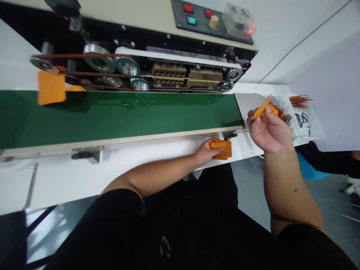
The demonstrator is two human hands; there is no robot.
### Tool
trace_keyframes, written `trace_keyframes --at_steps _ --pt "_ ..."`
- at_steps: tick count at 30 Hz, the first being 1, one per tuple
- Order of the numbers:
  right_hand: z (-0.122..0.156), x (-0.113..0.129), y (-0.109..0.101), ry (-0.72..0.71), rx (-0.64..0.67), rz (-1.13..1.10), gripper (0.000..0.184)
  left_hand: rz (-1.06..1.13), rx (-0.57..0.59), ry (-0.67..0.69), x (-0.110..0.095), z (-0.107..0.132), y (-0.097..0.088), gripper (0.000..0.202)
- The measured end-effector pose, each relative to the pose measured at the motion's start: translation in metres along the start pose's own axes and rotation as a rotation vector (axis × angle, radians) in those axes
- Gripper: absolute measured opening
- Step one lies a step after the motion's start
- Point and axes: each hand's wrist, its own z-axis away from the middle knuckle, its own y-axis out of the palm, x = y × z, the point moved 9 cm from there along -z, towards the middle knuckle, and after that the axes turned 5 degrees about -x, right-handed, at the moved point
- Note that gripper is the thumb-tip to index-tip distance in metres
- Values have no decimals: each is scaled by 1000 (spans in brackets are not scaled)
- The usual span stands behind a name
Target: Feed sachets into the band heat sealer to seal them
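Note:
My left hand [206, 152] is closed around a stack of small orange packets [225, 150], low over the white table edge in front of the conveyor. My right hand [267, 131] is raised past the conveyor's right end and pinches one orange packet [262, 108], tilted on edge between thumb and fingers. Behind that hand lie more orange pieces [275, 110], partly hidden by it. At the far left, an orange packet [52, 88] hangs from the band sealer's belts over the green conveyor belt [146, 116]. Another orange piece [74, 88] shows behind it.
The band sealer [168, 71] with its pulleys and belts runs along the back. Its control panel [194, 17] carries red and green switches. A white bin [312, 123] with dark orange packets stands at the right. A person's dark sleeve [323, 159] shows at the right edge.

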Motion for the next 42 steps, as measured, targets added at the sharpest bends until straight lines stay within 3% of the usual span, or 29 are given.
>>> trace_keyframes --at_steps 7,9,17,25,33,36,38,40,42 --pt "-12 8 4 62 -78 77 7 -6 11 10 -2 0 1 58" --pt "-20 12 7 66 -113 106 13 -10 13 6 -2 1 1 57" --pt "-40 18 47 90 -126 182 15 2 7 2 -1 1 1 56" --pt "-48 17 73 112 -111 254 22 -12 2 4 0 0 1 51" --pt "-53 22 104 -25 -38 513 39 -6 4 -5 2 -2 0 58" --pt "-34 44 93 -231 -118 567 33 11 -10 -18 3 -3 -2 63" --pt "-2 51 76 -390 -181 541 26 31 -2 -27 3 -2 -1 66" --pt "39 42 56 -513 -213 554 23 54 8 -27 2 -2 1 67" --pt "76 14 38 -564 -225 719 22 75 21 -26 0 -1 3 67"
